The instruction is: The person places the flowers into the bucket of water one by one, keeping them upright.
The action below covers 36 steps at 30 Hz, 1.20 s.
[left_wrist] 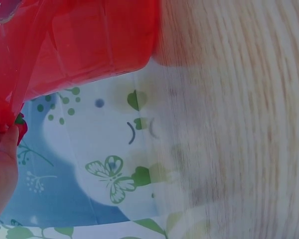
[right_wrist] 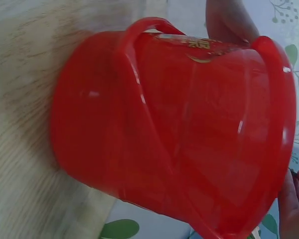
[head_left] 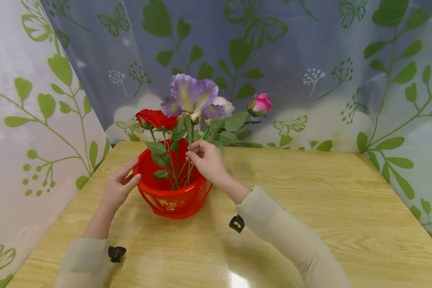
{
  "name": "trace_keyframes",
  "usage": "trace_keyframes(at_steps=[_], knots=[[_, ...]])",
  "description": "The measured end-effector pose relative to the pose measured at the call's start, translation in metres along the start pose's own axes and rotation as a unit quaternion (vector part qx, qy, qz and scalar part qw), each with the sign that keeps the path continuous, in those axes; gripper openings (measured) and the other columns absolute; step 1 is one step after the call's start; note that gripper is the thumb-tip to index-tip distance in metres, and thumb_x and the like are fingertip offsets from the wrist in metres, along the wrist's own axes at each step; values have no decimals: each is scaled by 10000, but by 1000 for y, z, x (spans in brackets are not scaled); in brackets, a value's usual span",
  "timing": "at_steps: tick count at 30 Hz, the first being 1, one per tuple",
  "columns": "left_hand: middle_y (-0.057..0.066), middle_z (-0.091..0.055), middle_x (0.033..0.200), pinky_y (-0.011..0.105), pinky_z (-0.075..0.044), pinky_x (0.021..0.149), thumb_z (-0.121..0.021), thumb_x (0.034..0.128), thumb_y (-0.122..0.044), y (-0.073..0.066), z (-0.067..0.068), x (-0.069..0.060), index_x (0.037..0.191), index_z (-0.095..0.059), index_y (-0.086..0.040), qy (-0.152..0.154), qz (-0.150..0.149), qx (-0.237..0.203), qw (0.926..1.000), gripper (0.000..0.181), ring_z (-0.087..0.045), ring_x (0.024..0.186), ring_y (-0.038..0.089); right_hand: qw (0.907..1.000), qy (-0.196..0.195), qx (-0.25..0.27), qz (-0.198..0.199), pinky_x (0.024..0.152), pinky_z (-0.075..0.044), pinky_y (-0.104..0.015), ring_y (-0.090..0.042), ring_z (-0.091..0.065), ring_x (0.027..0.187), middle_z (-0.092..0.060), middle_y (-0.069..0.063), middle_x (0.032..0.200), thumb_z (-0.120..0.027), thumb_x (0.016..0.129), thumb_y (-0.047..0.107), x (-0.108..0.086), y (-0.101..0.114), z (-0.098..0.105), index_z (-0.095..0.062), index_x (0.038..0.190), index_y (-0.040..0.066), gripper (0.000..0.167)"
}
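A red plastic bucket (head_left: pixel 176 204) stands on the table with several artificial flowers in it. On the bucket's left side, my left hand (head_left: pixel 119 186) holds the rim, thumb toward the front and fingers farther back. My right hand (head_left: pixel 209 162) pinches the thin stem of a purple iris (head_left: pixel 192 94) above the bucket's opening. Red roses (head_left: pixel 158 119) lean left beside the iris. Behind it is a pale rose (head_left: pixel 224 106), and a pink rose (head_left: pixel 262 103) leans out to the right. The right wrist view shows the bucket's side and its lowered handle (right_wrist: pixel 144 104).
The bucket stands left of centre on a wood-grain table (head_left: pixel 309 208). A curtain (head_left: pixel 291 52) printed with leaves and butterflies hangs behind the table. Similar patterned cloth (head_left: pixel 29 100) lines the left side. Black wrist straps show at both sleeves.
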<state>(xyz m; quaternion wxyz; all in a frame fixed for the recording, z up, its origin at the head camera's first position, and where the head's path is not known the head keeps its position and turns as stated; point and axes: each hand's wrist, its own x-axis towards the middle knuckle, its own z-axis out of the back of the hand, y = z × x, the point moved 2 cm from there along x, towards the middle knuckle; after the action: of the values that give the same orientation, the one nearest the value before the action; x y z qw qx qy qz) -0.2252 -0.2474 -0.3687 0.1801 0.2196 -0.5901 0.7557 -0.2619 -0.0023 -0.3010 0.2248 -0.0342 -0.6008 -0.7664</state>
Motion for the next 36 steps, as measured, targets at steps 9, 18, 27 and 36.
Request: trace_keyframes(at_steps=[9, 18, 27, 36], knots=[[169, -442, 1288, 134, -411, 835, -556, 807, 103, 0, -2, 3, 1208, -460, 127, -19, -30, 90, 10000, 412, -428, 1125, 30, 9966, 33, -773, 276, 595, -501, -193, -219, -612, 752, -641, -133, 868, -569, 847, 18, 3, -9, -5, -568, 1005, -18, 161], [108, -471, 1275, 145, -416, 834, -546, 796, 134, 0, -6, 3, 1193, -462, 144, -41, -162, -44, 9998, 405, -436, 1124, 36, 9940, -7, -1087, 149, 668, -498, -208, -176, -593, 820, -640, -90, 932, -564, 850, 34, -2, -11, 0, -588, 1043, 13, 196], [46, -493, 1255, 139, -416, 833, -536, 789, 156, -1, -12, 4, 1182, -461, 159, -46, -261, -188, 9995, 400, -448, 1113, 39, 9923, -321, -823, 867, 739, -502, -256, -217, -577, 865, -616, -150, 940, -566, 835, 9, -27, -12, 27, -604, 976, -46, 156], [181, -405, 1319, 296, -315, 992, -632, 813, -85, -26, 2, 0, 1250, -467, 49, 0, -94, 2055, 9786, 486, -345, 1226, 238, 9552, -544, -2567, 1369, 893, -421, -388, -284, -510, 1036, -571, -175, 1095, -578, 850, 91, -68, -13, 87, -559, 1106, -57, 296]])
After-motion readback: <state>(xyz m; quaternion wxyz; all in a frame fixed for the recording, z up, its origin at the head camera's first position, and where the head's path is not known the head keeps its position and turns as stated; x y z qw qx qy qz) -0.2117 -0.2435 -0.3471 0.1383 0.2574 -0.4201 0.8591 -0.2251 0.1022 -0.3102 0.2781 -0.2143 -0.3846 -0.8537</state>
